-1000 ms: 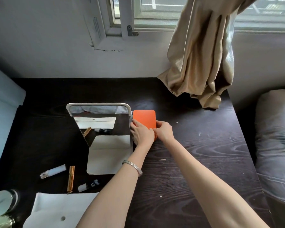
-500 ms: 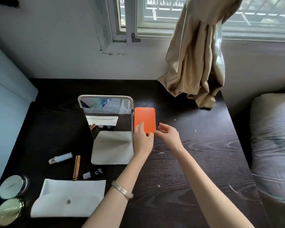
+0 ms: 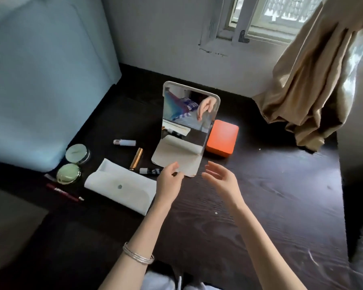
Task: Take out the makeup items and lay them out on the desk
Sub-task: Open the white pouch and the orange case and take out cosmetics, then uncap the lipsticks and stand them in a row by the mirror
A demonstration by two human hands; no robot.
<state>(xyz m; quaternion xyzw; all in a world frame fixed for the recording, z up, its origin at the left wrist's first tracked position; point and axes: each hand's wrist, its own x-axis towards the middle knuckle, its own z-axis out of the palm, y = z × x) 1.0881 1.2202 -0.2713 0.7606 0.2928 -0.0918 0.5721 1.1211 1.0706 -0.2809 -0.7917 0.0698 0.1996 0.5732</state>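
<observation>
Orange compact case (image 3: 222, 138) lies flat toward the worktop's (image 3: 281, 195) far edge, touching the standing mirror (image 3: 189, 122), apart from both hands. Left hand (image 3: 169, 181) and right hand (image 3: 221, 177) hover nearer, fingers relaxed and spread, holding nothing. White pouch (image 3: 122, 187), gold tube (image 3: 136, 158) and two round jars (image 3: 72, 164) sit leftward.

Quick tally of what's laid out on the dark wooden desk (image 3: 270, 206): two round green-lidded compacts, one at the back (image 3: 77, 153) and one in front (image 3: 68, 173). One white tube with a silver cap (image 3: 124, 142), one gold metal tube (image 3: 136, 158), one small black-and-white tube (image 3: 151, 171) and one dark red pencil (image 3: 64, 192) can be counted. One white fabric pouch (image 3: 122, 187), one folding white-framed stand mirror (image 3: 189, 130) and one flat orange box (image 3: 222, 138) are seen too.
</observation>
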